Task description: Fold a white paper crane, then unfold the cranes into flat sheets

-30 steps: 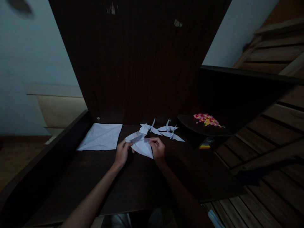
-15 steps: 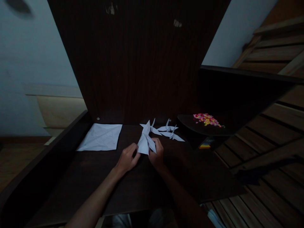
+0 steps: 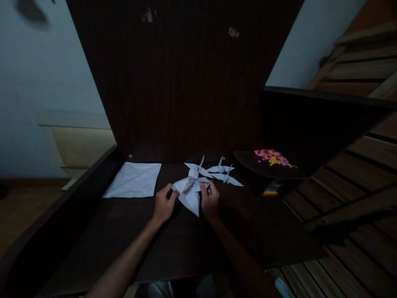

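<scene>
Far left on the dark desk (image 3: 173, 256): one creased white sheet (image 3: 133, 180), lying flat near the back panel (image 3: 186, 82); next, left hand (image 3: 164, 203), thumb and fingers pinched on the left point of a folded white paper (image 3: 190, 199); this paper sat between the two hands, at desk centre, one point directed toward the person; right hand (image 3: 210, 200), thumb and fingers clamped on its right flap; just behind, partly hidden by it, a paper crane (image 3: 204, 171), contact between them not determinable; right of that, a second crane (image 3: 221, 169) and a third crane (image 3: 228, 179), close together; far right, small multicoloured pieces (image 3: 274, 158) heaped on a dark shelf (image 3: 248, 160).
</scene>
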{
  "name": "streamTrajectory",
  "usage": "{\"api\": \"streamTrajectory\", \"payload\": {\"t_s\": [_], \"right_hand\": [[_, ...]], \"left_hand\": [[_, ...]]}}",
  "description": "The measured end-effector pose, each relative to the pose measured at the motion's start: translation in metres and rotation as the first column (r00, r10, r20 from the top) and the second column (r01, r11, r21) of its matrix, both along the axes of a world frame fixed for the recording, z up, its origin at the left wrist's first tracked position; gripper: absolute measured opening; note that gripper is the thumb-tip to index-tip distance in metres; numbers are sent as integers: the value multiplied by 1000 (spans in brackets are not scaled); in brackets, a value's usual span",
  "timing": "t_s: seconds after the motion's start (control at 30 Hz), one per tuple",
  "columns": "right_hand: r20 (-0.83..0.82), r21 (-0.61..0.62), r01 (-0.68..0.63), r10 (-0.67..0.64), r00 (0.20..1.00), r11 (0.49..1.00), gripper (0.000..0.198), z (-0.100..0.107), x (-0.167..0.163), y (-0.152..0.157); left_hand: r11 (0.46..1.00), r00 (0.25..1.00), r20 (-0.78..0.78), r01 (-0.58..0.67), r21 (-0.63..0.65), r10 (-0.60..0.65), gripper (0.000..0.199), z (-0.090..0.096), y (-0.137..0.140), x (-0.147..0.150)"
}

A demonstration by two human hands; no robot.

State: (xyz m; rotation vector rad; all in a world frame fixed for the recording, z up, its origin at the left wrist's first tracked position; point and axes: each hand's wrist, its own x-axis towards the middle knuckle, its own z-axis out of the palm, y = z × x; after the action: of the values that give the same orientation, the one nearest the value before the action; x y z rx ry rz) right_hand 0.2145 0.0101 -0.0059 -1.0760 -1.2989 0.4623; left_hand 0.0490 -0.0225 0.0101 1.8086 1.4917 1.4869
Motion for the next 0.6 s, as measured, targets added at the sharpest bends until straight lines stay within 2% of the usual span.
{"api": "streamTrajectory", "payload": {"t_s": [0.07,0.13,0.2,0.27,0.33,0.4,0.6], "right_hand": [[41,53,-2,0,999,999,14,3,-1,-2],[109,139,-1,-14,994,990,10,5,-2,-4],[184,232,-6,-38,982,973,8,7,-2,-7],[255,305,-29,-52,966,952,9,6,-3,-9],[324,343,-67,-51,945,937,13,5,-3,-11],[379,357,-101,-45,924,929,16,3,-2,-12],[422,384,-146,-33,906,912,24,1,-2,-12]], "left_hand": [[998,998,-24,-54,41,55,20,-3,1,0],[974,988,-49,-135,180,146,12,-6,2,0],[911,973,-97,-156,382,208,38,-8,3,-1],[847,953,-226,-56,529,204,55,-9,4,-3],[822,914,-362,58,566,184,60,-9,4,-5],[823,886,-431,111,557,172,58,-7,2,-5],[844,908,-376,51,534,183,38,-7,0,-4]]}}
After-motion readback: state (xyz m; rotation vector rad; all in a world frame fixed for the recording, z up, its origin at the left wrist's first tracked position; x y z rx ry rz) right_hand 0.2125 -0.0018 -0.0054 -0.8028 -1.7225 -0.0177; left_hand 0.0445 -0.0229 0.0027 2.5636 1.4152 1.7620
